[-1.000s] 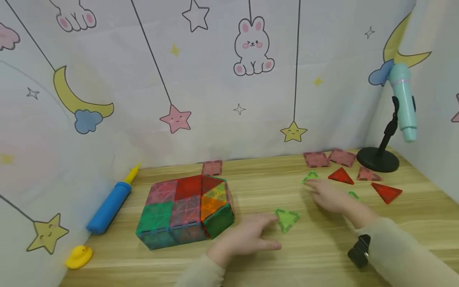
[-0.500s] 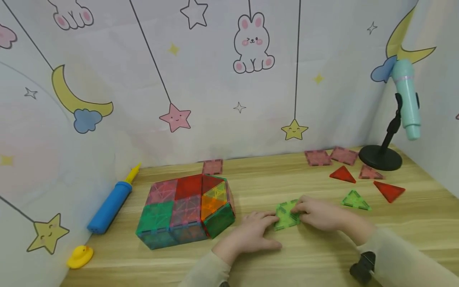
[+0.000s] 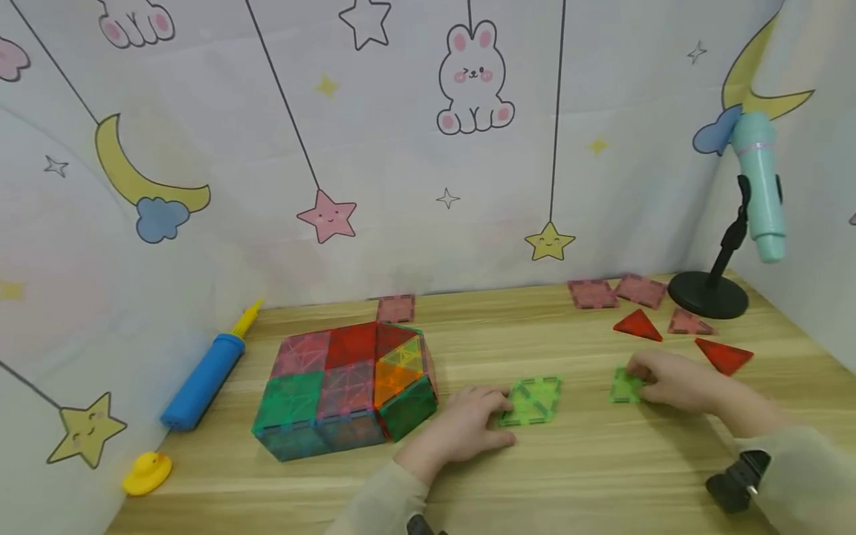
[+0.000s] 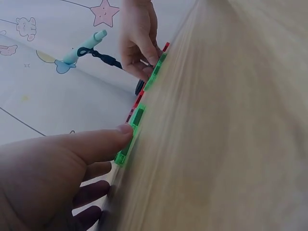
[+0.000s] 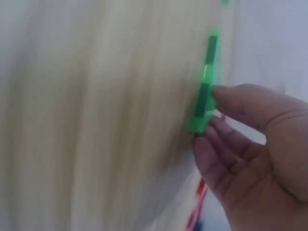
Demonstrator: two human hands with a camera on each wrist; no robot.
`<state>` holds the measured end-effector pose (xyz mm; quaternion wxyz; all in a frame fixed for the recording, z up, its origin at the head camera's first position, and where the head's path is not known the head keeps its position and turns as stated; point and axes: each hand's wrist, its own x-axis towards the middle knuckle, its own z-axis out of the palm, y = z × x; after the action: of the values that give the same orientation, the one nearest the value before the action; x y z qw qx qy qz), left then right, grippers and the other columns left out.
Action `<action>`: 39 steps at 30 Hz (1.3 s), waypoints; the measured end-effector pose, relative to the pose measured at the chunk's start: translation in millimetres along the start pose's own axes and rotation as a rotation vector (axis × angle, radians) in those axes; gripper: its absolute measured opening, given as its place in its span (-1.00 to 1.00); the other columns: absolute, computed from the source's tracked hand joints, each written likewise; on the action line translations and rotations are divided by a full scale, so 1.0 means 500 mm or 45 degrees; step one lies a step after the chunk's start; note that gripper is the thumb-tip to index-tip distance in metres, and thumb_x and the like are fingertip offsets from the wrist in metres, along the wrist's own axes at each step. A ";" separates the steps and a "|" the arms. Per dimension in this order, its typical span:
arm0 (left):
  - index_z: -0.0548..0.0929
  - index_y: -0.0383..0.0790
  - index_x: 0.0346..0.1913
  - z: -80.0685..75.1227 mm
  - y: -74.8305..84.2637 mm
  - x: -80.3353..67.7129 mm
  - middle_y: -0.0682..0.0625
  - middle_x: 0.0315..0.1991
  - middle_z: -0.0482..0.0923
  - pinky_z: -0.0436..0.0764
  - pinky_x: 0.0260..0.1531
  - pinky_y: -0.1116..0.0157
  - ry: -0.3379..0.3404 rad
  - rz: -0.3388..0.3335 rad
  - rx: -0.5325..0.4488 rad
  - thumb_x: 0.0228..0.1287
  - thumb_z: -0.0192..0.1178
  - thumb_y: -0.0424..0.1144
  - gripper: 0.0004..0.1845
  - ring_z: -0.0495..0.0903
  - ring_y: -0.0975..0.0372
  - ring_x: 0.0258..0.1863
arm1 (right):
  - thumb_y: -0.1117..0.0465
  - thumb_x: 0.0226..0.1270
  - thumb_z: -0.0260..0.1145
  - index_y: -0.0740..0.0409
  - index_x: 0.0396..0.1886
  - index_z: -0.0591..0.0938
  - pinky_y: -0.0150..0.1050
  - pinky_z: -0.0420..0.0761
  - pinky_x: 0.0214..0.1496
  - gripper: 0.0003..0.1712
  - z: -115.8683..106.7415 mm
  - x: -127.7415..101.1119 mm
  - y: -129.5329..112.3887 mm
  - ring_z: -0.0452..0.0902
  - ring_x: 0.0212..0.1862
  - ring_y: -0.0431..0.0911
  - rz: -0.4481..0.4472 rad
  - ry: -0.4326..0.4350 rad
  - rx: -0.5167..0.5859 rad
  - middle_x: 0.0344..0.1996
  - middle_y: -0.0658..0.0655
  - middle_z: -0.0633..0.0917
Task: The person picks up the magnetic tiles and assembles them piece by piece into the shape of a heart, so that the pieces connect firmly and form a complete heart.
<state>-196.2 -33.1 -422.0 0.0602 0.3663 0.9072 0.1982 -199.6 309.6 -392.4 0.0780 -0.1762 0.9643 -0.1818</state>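
Right hand (image 3: 672, 380) pinching green triangle (image 3: 625, 386), plain only at wrist; left hand (image 3: 461, 431) flat on green tiles (image 3: 531, 401)

Green tiles (image 3: 531, 401); red triangles (image 3: 638, 325); blue pump (image 3: 200, 380) (yellow tip); yellow duck (image 3: 147, 473).

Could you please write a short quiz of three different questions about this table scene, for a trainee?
1. True or false: the left hand rests on the joined green tiles.
2. Which thing does the right hand hold?
A. a red triangle
B. the single green tile
C. the yellow duck
3. Fill in: the blue pump lies to the ____ of the tile box in the head view.

Key:
1. True; the fingers touch their near edge.
2. B; the fingers pinch it on the table.
3. left
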 end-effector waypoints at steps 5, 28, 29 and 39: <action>0.56 -0.07 -0.11 0.004 -0.010 -0.003 0.01 0.25 0.39 0.31 0.15 0.09 0.055 -0.002 -0.028 0.20 0.26 -0.01 -0.72 0.36 0.13 0.18 | 0.26 0.22 0.30 0.23 -0.12 0.55 -0.20 0.46 -0.27 -0.75 0.053 0.047 -0.111 0.41 -0.28 -0.16 -0.259 -0.042 0.096 -0.32 -0.01 0.51; 0.25 -0.14 0.38 0.000 -0.016 -0.014 -0.14 0.27 0.22 0.31 0.14 0.00 0.096 -0.251 -0.211 0.09 0.32 0.10 -0.16 0.19 0.02 0.24 | 0.09 0.26 0.30 0.22 0.17 0.47 -0.15 0.48 -0.09 -0.47 0.089 0.089 -0.177 0.46 -0.09 -0.07 -0.261 -0.203 0.433 -0.06 0.07 0.53; 0.21 -0.15 0.40 -0.001 -0.016 -0.016 -0.15 0.29 0.19 0.30 0.15 -0.02 0.108 -0.274 -0.248 0.10 0.30 0.12 -0.14 0.17 0.01 0.26 | 0.07 0.23 0.31 0.21 0.19 0.47 -0.19 0.47 -0.12 -0.43 0.091 0.089 -0.176 0.45 -0.12 -0.09 -0.279 -0.201 0.404 -0.05 0.06 0.51; 0.09 -0.24 0.41 -0.011 -0.047 -0.063 -0.22 0.33 0.10 0.21 0.18 -0.10 0.219 -0.372 -0.399 0.11 0.29 0.11 -0.07 0.08 -0.12 0.30 | -0.02 0.19 0.35 0.11 0.22 0.45 -0.30 0.34 -0.29 -0.36 0.101 0.080 -0.165 0.30 -0.27 -0.18 -0.334 -0.196 0.358 -0.11 0.02 0.37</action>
<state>-189.8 -72.1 -427.6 0.0668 0.1990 0.9104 0.3565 -200.0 206.7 -411.4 0.1510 -0.3009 0.8894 -0.3092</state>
